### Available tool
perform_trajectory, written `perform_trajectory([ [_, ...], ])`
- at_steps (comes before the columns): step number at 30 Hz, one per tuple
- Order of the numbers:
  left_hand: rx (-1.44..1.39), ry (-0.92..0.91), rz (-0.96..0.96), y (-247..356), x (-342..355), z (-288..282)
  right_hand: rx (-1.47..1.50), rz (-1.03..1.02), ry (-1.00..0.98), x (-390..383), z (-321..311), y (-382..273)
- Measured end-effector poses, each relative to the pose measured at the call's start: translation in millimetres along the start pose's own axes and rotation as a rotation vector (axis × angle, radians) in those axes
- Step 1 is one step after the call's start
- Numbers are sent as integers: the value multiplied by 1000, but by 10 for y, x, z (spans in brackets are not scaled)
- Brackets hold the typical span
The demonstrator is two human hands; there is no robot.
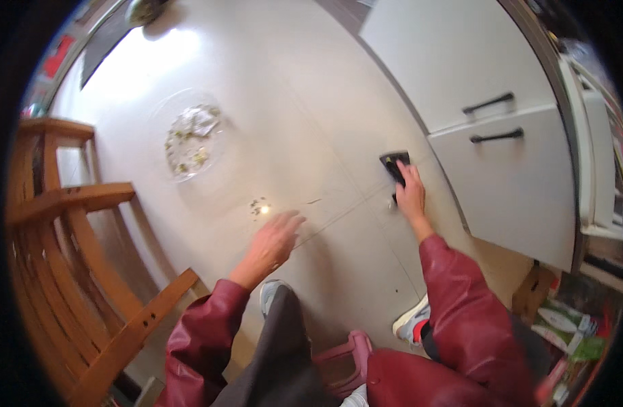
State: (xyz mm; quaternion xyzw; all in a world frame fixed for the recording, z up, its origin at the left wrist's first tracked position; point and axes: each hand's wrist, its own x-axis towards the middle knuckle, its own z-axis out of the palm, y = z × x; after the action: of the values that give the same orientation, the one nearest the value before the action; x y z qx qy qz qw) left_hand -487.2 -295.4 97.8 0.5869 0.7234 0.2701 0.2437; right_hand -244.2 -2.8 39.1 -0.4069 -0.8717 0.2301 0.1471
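Observation:
My right hand (pixel 411 191) is closed around a black wedge-shaped tool (pixel 395 163), low over the pale tiled floor near the white cabinet. Its exact kind is not clear. My left hand (pixel 276 237) hovers above the floor with fingers stretched out and nothing visible in it. Just beyond those fingers lies a little heap of small dark crumbs (pixel 257 206). A thin dark sliver (pixel 314 201) rests on the tiles to the right of the heap. Farther off at the left stands a clear round container (pixel 184 178) holding crumpled white tissue (pixel 201 122) and greenish scraps.
A slatted wooden chair (pixel 98 197) occupies the left side. White cabinet fronts (pixel 508 176) with black handles line the right. Between my legs is a pink stool (pixel 357 353). Packages (pixel 569 325) crowd the lower right, beside a white rack (pixel 599 156).

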Motion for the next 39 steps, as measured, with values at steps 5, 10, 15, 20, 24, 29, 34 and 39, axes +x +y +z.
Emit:
perform_trajectory([
  [5,-230,177,-301,-403,45,-77,238,-27,-193,-463,541,-1179],
  [10,-981,866,-765,-1287,68,-578,508,-28,-261,-290,923,-1821],
  [15,-1039,941,-987,-1628,48,-986,566,69,-279,375,788,-1894],
  [20,-1074,929,-919,-1895,-26,-1027,90,-212,-208,1272,928,-2056],
  [24,-1114,902,-871,-1885,46,-1071,-114,-227,-190,1416,1359,-2156],
  [29,-1041,912,-932,-1985,-170,-1055,-7,-573,-534,530,1629,-2839],
  [34,-1089,862,-935,-1767,-164,-1081,-194,-615,-387,693,1521,-2627],
  [39,-989,921,-885,-1682,-176,-897,-244,-361,-273,1227,1463,-2497],
])
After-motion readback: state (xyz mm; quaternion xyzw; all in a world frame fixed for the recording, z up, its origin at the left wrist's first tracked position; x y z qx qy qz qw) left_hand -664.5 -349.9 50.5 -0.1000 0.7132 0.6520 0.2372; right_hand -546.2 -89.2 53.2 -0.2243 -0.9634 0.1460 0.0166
